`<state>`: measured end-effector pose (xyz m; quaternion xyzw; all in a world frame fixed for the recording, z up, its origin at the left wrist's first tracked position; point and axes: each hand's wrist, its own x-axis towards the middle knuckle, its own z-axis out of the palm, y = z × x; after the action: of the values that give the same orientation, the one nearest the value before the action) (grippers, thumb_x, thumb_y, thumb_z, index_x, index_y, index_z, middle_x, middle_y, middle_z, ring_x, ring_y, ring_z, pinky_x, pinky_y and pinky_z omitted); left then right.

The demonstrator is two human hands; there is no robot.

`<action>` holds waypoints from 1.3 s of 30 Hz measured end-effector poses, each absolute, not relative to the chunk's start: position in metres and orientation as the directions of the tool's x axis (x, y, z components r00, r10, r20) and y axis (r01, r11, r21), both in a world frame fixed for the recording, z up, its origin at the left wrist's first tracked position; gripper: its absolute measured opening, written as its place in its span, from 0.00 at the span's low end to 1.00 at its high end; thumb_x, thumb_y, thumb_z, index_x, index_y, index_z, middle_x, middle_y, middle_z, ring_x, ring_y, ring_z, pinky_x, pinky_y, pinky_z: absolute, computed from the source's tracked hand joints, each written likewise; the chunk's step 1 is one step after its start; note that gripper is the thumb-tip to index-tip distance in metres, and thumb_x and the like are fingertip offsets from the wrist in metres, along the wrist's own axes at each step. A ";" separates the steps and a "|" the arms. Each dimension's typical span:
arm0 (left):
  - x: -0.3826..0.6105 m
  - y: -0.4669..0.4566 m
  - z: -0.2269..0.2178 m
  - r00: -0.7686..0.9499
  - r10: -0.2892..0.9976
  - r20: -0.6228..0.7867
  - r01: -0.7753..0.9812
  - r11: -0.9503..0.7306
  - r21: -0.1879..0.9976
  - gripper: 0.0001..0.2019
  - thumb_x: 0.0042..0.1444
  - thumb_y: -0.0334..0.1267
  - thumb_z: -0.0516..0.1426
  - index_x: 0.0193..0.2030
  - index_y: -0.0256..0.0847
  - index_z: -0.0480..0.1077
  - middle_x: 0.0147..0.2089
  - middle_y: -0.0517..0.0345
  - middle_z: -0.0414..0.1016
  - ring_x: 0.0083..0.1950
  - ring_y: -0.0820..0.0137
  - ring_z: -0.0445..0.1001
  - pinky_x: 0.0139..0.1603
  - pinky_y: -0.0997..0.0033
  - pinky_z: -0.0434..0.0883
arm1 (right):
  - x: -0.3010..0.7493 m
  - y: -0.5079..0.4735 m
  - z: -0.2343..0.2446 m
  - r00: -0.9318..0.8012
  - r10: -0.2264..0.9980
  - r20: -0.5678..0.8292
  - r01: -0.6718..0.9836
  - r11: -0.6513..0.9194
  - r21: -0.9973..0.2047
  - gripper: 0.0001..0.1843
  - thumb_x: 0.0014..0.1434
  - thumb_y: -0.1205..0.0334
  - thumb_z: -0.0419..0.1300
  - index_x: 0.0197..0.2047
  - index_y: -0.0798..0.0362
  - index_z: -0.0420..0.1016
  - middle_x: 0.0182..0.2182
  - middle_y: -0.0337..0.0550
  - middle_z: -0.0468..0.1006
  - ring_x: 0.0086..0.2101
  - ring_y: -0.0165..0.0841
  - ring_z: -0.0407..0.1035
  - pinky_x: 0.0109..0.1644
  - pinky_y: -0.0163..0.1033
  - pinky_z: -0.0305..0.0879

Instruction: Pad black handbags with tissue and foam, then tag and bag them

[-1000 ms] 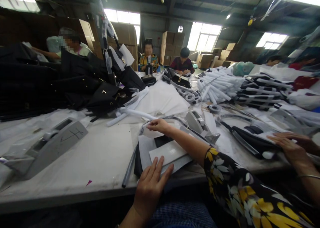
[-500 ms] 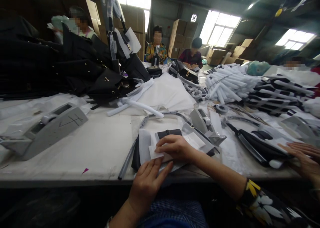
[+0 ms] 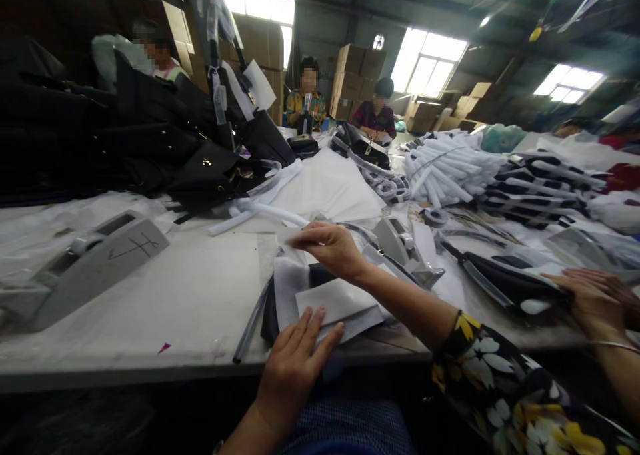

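Note:
A black handbag [image 3: 270, 322] lies at the table's front edge, largely covered by thin white wrapping sheets [image 3: 290, 285]. My left hand [image 3: 300, 355] rests with fingers stretched out on the near edge of a folded white sheet [image 3: 335, 300] on top of the bag. Over the bag's far side, my right hand [image 3: 333, 247] is raised, thumb and fingers pinched together. At its fingertips is a small white piece of sheet [image 3: 286, 236], blurred by motion. A strap in grey wrapping [image 3: 250, 328] hangs along the bag's left side.
Grey tape dispensers stand left [image 3: 95, 262] and behind the bag [image 3: 400, 242]. Black bags [image 3: 165, 142] are piled at the back left, white foam tubes [image 3: 445, 165] at the back right. A co-worker's hands [image 3: 595, 295] touch another black bag [image 3: 500, 282] on the right.
My right hand has lifted off the bag and moved up and away with a small white piece. The folded sheet underneath now shows. My left hand stays at the near edge.

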<state>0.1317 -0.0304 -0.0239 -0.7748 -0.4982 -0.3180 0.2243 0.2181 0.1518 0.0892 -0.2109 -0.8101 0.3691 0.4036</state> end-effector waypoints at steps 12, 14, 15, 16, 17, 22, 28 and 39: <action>0.133 -0.027 -0.021 0.299 0.612 0.732 0.911 -0.412 -0.028 0.21 0.69 0.28 0.46 0.63 0.51 0.68 0.63 0.51 0.72 0.62 0.60 0.72 0.52 0.62 0.73 | 0.189 0.224 0.096 -0.462 0.874 0.150 0.158 0.248 -0.956 0.08 0.55 0.64 0.67 0.37 0.60 0.84 0.26 0.43 0.82 0.26 0.25 0.71 0.33 0.30 0.65; 0.133 -0.028 -0.021 0.295 0.604 0.740 0.911 -0.413 -0.027 0.21 0.69 0.29 0.46 0.63 0.51 0.68 0.62 0.51 0.72 0.61 0.60 0.73 0.52 0.62 0.73 | 0.181 0.232 0.098 -0.449 0.881 0.149 0.169 0.248 -0.954 0.07 0.56 0.66 0.66 0.36 0.61 0.84 0.24 0.43 0.81 0.24 0.25 0.70 0.31 0.29 0.64; 0.133 -0.028 -0.021 0.292 0.601 0.744 0.911 -0.412 -0.026 0.21 0.69 0.29 0.46 0.63 0.51 0.68 0.62 0.51 0.72 0.61 0.60 0.73 0.51 0.62 0.73 | 0.179 0.232 0.101 -0.447 0.881 0.152 0.168 0.250 -0.954 0.07 0.56 0.66 0.66 0.36 0.62 0.83 0.24 0.43 0.81 0.24 0.25 0.70 0.31 0.30 0.64; 0.133 -0.028 -0.021 0.289 0.599 0.746 0.912 -0.411 -0.023 0.21 0.69 0.29 0.46 0.63 0.51 0.68 0.62 0.51 0.72 0.61 0.60 0.73 0.51 0.62 0.73 | 0.180 0.230 0.104 -0.454 0.876 0.160 0.159 0.257 -0.953 0.07 0.56 0.66 0.66 0.36 0.61 0.84 0.25 0.43 0.81 0.25 0.25 0.71 0.32 0.30 0.65; 0.133 -0.028 -0.021 0.286 0.599 0.748 0.912 -0.410 -0.021 0.21 0.69 0.29 0.46 0.63 0.51 0.68 0.62 0.51 0.72 0.61 0.60 0.73 0.51 0.62 0.73 | 0.182 0.225 0.108 -0.476 0.860 0.185 0.137 0.280 -0.950 0.07 0.56 0.65 0.67 0.36 0.60 0.84 0.26 0.43 0.82 0.26 0.26 0.72 0.34 0.31 0.67; 0.132 -0.027 -0.023 0.283 0.605 0.744 0.911 -0.412 -0.011 0.21 0.69 0.29 0.46 0.63 0.51 0.67 0.62 0.52 0.73 0.61 0.61 0.73 0.52 0.63 0.73 | 0.236 0.155 0.114 -0.751 0.453 0.481 -0.029 0.705 -0.709 0.07 0.59 0.65 0.66 0.41 0.54 0.84 0.35 0.43 0.82 0.36 0.28 0.76 0.43 0.32 0.70; 0.132 -0.029 -0.021 0.197 0.607 0.770 0.894 -0.434 0.113 0.16 0.70 0.35 0.48 0.50 0.50 0.77 0.50 0.55 0.81 0.51 0.66 0.78 0.55 0.63 0.72 | 0.298 0.084 0.073 -0.843 0.071 0.533 -0.149 0.922 -0.358 0.10 0.67 0.64 0.58 0.47 0.54 0.80 0.40 0.46 0.83 0.42 0.32 0.77 0.56 0.40 0.69; 0.128 -0.029 -0.020 0.335 0.630 0.701 0.903 -0.427 -0.048 0.24 0.70 0.26 0.42 0.64 0.49 0.67 0.64 0.52 0.71 0.61 0.62 0.73 0.54 0.62 0.69 | 0.257 0.132 0.099 -0.408 0.756 0.512 0.010 0.564 -0.825 0.09 0.60 0.59 0.66 0.38 0.55 0.84 0.34 0.44 0.85 0.36 0.34 0.79 0.46 0.37 0.75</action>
<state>0.1283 -0.0285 -0.0197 -0.7864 -0.4871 -0.3084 0.2216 0.2573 0.1318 0.0994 -0.2574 -0.7434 0.3893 0.4792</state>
